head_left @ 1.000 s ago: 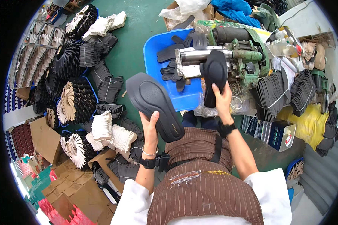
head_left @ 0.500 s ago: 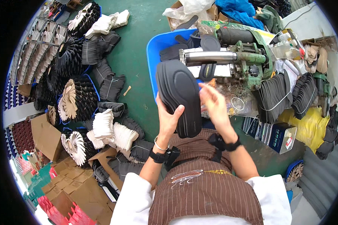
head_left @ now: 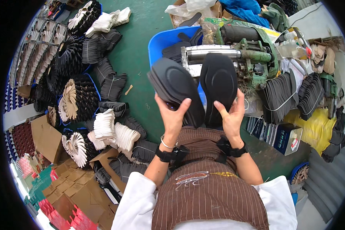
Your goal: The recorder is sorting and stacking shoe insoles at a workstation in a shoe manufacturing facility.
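Holding two handfuls of black insoles (head_left: 219, 82)

Right hand (head_left: 232, 119): is gripping the right insoles (head_left: 219, 82) at their near right edge, where half a second ago its fingers were spreading bare beside the left stack.
Right insoles: are standing just right of the left stack (head_left: 175, 85), their far end now covering part of the metal cylinder (head_left: 199, 53).
Left stack: is leaning more, its far end swinging left since the last picture.
Left hand (head_left: 171, 117): is holding nearer the right hand than a second ago.
Metal cylinder: is no longer showing a rounded black end at its far edge.
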A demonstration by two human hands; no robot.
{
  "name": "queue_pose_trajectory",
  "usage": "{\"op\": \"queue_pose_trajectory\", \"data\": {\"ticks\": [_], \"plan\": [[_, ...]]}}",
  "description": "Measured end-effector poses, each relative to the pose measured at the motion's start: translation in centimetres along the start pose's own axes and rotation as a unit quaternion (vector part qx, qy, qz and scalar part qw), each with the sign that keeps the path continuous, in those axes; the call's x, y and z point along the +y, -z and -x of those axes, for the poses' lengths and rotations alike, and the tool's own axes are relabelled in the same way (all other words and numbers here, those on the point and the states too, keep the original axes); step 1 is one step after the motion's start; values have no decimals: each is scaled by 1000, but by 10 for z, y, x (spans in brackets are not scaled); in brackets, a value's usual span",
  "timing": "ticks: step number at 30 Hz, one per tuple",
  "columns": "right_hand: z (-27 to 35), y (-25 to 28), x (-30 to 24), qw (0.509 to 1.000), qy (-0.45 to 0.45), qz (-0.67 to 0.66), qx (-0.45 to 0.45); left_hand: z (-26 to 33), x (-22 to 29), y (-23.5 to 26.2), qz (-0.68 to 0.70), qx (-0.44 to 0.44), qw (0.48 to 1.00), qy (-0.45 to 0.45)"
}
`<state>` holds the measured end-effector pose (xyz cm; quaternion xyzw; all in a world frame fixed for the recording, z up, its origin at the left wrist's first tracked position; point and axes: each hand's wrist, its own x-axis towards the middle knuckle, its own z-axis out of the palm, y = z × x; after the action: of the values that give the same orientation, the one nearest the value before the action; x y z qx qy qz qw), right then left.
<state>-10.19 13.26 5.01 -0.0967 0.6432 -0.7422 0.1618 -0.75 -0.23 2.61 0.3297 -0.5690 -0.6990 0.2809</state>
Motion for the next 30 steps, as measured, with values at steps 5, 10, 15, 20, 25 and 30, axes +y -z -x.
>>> {"op": "queue_pose_trajectory", "data": {"ticks": [5, 10, 15, 20, 25, 30], "plan": [[13, 46, 61, 995, -79, 64, 8, -17, 2, 39, 67, 22, 997, 26], [-64, 38, 58, 997, -20, -57, -40, -15, 14, 43, 47, -17, 996, 70], [-6, 29, 53, 978, -198, -62, -3, -5, 0, 38, 60, -14, 997, 47], [-67, 23, 36, 983, -182, -7, -37, 6, 1, 17, 40, -53, 994, 85], [-6, -9, -4, 965, -95, 181, -164, 13, -12, 5, 17, -35, 996, 85], [-6, -6, -21, 946, -31, 283, -154, 19, -6, -12, 37, -35, 996, 76]]}}
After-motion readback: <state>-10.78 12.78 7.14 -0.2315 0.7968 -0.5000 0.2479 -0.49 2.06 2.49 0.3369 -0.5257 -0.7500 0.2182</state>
